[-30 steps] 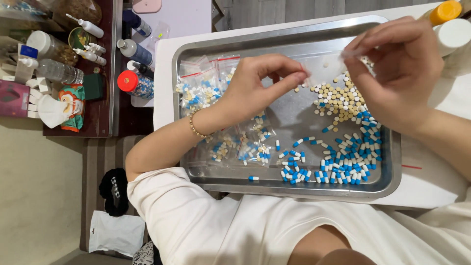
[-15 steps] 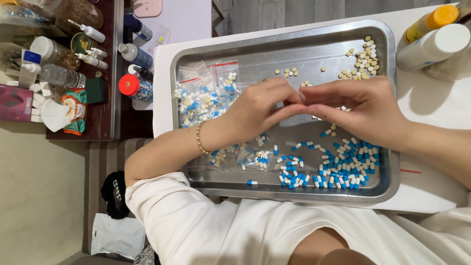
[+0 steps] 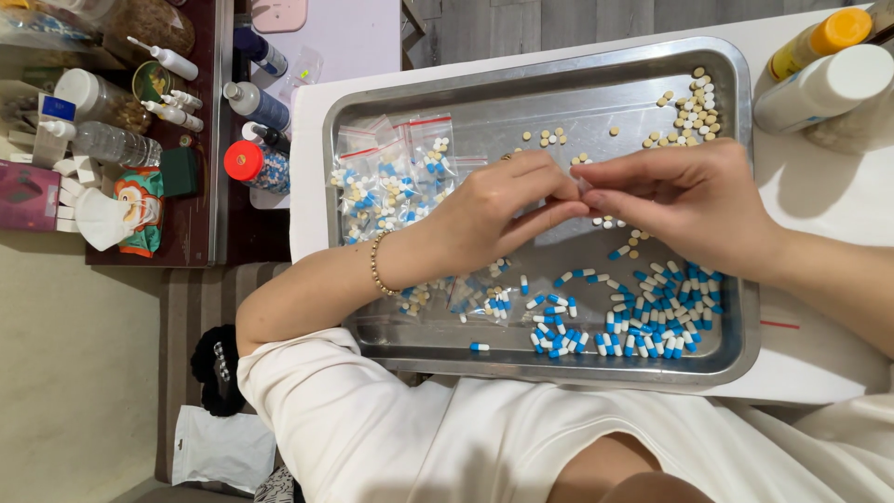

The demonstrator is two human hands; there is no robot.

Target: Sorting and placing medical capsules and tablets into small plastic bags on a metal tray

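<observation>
Pinching small clear bag (image 3: 583, 183), both hands' grip | steel tray (image 3: 521, 79): loose capsules (image 3: 643, 312), tablets (image 3: 691, 116), filled bags (image 3: 391, 182)

red-capped jar (image 3: 256, 162) — spray bottles (image 3: 256, 102), face mask (image 3: 101, 212)

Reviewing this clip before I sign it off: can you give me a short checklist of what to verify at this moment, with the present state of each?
1. Small clear plastic bag pinched between both hands: ok; left hand and right hand meet on it.
2. Bag mouth sealed: cannot tell, fingers cover it.
3. Contents of that bag: cannot tell.
4. Loose blue-and-white capsules inside the rectangular steel tray: ok.
5. Filled red-striped clear bags stacked at the tray's left side: ok.
6. White round bottle outside the tray, lying on its side: ok, cap on.
</observation>
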